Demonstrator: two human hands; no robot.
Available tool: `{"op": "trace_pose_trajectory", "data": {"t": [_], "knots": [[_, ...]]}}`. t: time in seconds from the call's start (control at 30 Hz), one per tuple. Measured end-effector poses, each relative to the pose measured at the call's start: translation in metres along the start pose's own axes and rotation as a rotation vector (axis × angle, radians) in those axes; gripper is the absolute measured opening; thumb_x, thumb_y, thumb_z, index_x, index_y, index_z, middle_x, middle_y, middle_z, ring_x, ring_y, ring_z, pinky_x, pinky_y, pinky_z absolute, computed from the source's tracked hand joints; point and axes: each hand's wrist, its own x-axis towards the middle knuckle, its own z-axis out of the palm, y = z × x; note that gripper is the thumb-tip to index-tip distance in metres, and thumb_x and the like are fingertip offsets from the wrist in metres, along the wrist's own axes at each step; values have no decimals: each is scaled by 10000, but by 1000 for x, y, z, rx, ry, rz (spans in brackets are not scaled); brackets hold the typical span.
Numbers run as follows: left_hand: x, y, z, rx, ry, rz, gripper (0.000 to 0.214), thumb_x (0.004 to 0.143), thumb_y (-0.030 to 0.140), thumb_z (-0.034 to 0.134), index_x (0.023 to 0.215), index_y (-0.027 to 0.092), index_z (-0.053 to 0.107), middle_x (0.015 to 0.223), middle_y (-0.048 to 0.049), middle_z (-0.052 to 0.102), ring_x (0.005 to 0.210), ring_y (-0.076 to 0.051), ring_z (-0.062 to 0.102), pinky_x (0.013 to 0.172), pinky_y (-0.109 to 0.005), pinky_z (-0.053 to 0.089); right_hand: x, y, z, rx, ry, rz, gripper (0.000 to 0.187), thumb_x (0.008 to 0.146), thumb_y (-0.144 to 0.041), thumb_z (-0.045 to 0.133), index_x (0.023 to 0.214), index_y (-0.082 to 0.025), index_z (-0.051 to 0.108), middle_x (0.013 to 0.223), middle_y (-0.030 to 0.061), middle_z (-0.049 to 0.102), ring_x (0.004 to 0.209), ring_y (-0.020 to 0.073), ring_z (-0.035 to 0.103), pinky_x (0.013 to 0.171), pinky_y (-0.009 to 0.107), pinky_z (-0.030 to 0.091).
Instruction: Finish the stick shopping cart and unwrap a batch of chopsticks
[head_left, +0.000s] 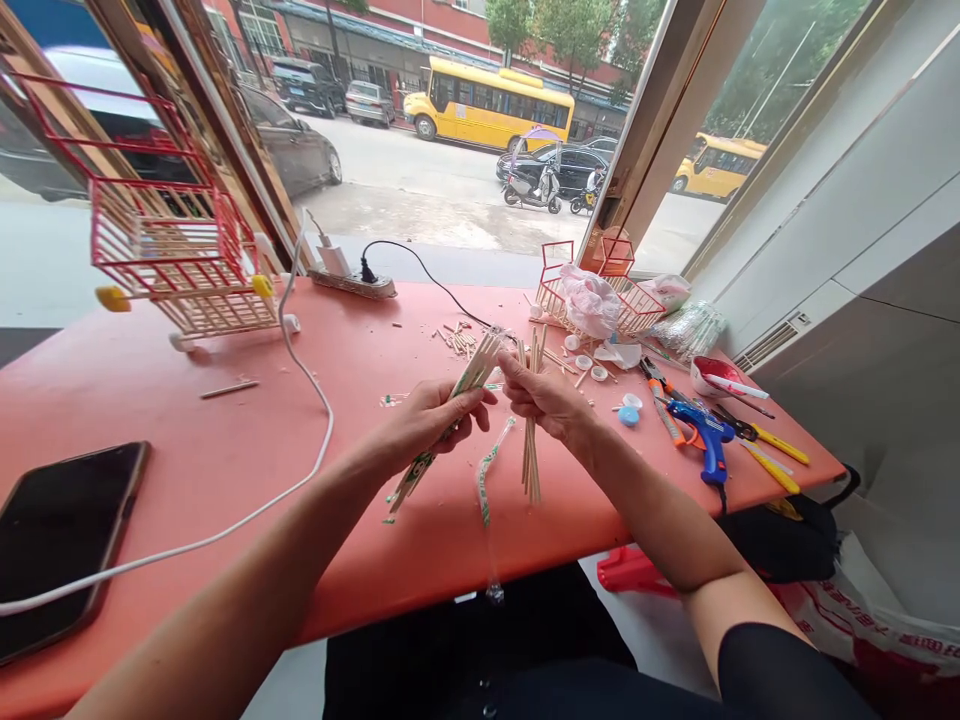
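Observation:
My left hand (439, 418) is closed around a bundle of wooden chopsticks in clear wrappers with green print (478, 368), tilted over the middle of the table. Close beside it, my right hand (551, 398) grips several bare chopsticks (531, 470), which stick out above and below the fist. The right thumb and forefinger meet near the upper ends of the wrapped bundle; whether they pinch a wrapper I cannot tell. An emptied, crumpled plastic wrapper (487, 475) lies between my forearms, a clear part hanging at the table's front edge.
A red-trimmed stick-built cart (180, 255) stands back left, near a white cable (324, 415) and phone (75, 520). Cut stick pieces (459, 340) lie behind my hands. On the right are a blue glue gun (709, 432), pliers (656, 378) and a red paint bowl (709, 378).

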Motion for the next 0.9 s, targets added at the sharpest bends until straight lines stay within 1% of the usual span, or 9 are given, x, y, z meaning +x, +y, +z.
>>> {"op": "trace_pose_trajectory", "data": {"t": [0.07, 0.17, 0.27, 0.37, 0.47, 0.6, 0.77, 0.83, 0.9], "knots": [[-1, -1, 2, 6, -11, 10, 492, 843, 615, 771, 968, 142, 720, 692, -24, 616, 515, -92, 406, 462, -221, 280, 3, 5, 0, -14, 15, -25, 654, 630, -628, 1015, 762, -226, 517, 538, -161, 281, 471, 28, 159, 428, 213, 87], [-1, 0, 0, 1, 13, 30, 454, 867, 597, 763, 907, 149, 706, 616, -2, 577, 500, -104, 445, 466, -236, 335, 6, 5, -5, -37, 54, -38, 566, 667, -596, 1003, 829, -192, 641, 514, -163, 280, 461, 32, 155, 427, 222, 82], [-2, 3, -4, -10, 46, 44, 406, 829, 540, 818, 834, 160, 674, 658, -23, 642, 507, -110, 508, 473, -248, 393, 6, 0, -11, -17, 115, -82, 504, 702, -549, 997, 868, -166, 715, 521, -162, 249, 468, 32, 143, 429, 226, 80], [-3, 5, -7, 3, 55, 43, 395, 777, 498, 862, 757, 164, 651, 671, -30, 663, 505, -104, 523, 467, -246, 412, 5, -9, -18, 38, 189, -189, 463, 729, -518, 992, 882, -158, 745, 553, -159, 207, 479, 30, 117, 422, 221, 82], [-3, 4, -6, 12, 78, 72, 409, 761, 518, 862, 740, 159, 667, 671, -37, 668, 509, -108, 537, 462, -248, 423, 7, -16, -23, 75, 262, -255, 426, 744, -480, 994, 867, -171, 728, 558, -158, 199, 469, 27, 115, 404, 206, 87], [-2, 3, -1, 11, 116, 101, 415, 744, 533, 851, 764, 158, 673, 730, -57, 699, 532, -119, 570, 469, -253, 436, 9, -18, -25, 73, 343, -278, 455, 740, -445, 1006, 787, -204, 623, 544, -157, 253, 445, 22, 164, 382, 182, 118], [-3, 5, 2, 36, 72, 74, 405, 745, 528, 827, 783, 179, 626, 661, -10, 637, 485, -101, 504, 453, -248, 377, 7, -18, -23, 11, 316, -299, 446, 798, -564, 952, 883, -182, 740, 548, -149, 245, 445, 27, 169, 389, 202, 128], [-4, 5, 1, 78, 34, 60, 396, 761, 533, 806, 820, 173, 651, 637, 2, 609, 490, -106, 493, 466, -256, 384, 7, -21, -25, 19, 360, -351, 460, 810, -604, 931, 847, -185, 744, 537, -148, 221, 445, 34, 152, 394, 224, 131], [-4, 4, 0, 136, -14, 54, 399, 779, 548, 770, 841, 164, 680, 591, 19, 562, 486, -110, 470, 472, -262, 372, 9, -25, -29, 44, 439, -426, 452, 837, -614, 906, 812, -197, 732, 531, -145, 206, 449, 43, 131, 398, 246, 127]]}}
